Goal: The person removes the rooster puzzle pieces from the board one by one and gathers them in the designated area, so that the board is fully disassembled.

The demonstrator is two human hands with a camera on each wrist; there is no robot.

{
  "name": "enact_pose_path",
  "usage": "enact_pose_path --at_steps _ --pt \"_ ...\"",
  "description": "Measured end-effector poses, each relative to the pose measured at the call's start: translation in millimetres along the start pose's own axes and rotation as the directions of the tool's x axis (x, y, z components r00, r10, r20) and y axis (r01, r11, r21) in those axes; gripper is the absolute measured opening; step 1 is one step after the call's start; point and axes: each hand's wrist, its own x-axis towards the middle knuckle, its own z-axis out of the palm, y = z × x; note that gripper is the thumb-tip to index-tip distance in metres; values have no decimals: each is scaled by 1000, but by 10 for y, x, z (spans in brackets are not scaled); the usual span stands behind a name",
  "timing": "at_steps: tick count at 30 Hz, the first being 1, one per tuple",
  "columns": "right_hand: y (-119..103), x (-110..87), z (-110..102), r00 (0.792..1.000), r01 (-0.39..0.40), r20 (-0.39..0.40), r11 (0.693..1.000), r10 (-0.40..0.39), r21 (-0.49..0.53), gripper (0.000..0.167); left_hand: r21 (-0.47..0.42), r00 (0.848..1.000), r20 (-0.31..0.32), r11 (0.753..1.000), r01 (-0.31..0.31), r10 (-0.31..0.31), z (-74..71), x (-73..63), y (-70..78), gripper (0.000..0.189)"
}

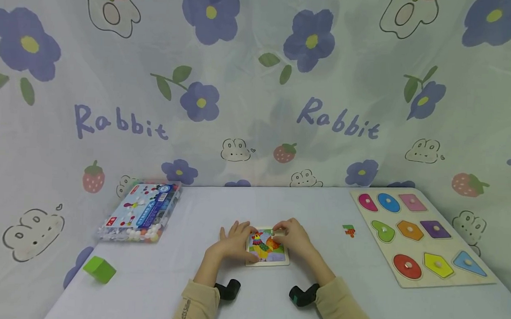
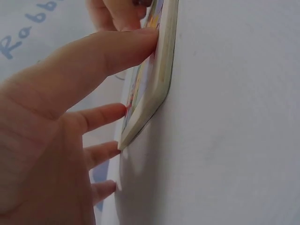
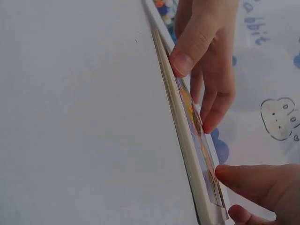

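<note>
A small jigsaw puzzle (image 1: 266, 253) of a rooster, set in a pale wooden frame, lies on the white table in the head view. My left hand (image 1: 234, 243) holds its left side, thumb on the near rim and fingers spread along the far left corner. In the left wrist view the thumb (image 2: 126, 47) presses the frame's border. Over the upper right of the picture, my right hand (image 1: 296, 238) pinches a puzzle piece, mostly hidden by the fingers. A loose red-and-green puzzle piece (image 1: 349, 231) lies to the right.
At the right is a wooden shape board (image 1: 389, 251) with several coloured knobbed pieces. A clear plastic box (image 1: 141, 212) with a molecule-picture cover stands at the back left, a green block (image 1: 100, 269) nearer. Behind the table hangs a patterned curtain (image 1: 257, 108).
</note>
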Motion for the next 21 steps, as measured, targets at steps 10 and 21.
enact_pose_path --at_steps 10,21 --pt "-24 -26 20 1000 12 5 998 -12 -69 14 5 1000 -4 1000 -2 2 4 6 2 70" --pt "-9 -1 56 999 44 -4 999 -44 11 10 -26 1000 -8 1000 -7 6 2 -3 -8 68"
